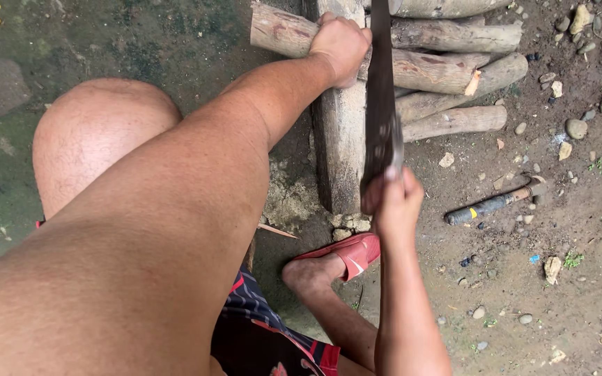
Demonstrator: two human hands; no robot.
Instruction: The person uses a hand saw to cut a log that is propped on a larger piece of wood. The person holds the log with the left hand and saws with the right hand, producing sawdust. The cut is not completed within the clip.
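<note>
My left hand [341, 45] grips a thick wooden log [426, 69] that lies across a squared timber block [339, 139] at the top middle. In my right hand [393, 198] is the handle of a long dark machete [381, 90], whose blade points away from me and crosses the log just right of my left hand. Several more logs [454, 120] are stacked beside and behind the held one. My left forearm stretches across the view from the lower left.
My bare knee [95, 132] is at the left and my foot in a red sandal [346, 254] rests below the block. A hammer-like tool [492, 203] with a dark grip lies on the dirt at the right. Small stones [576, 129] are scattered over the ground.
</note>
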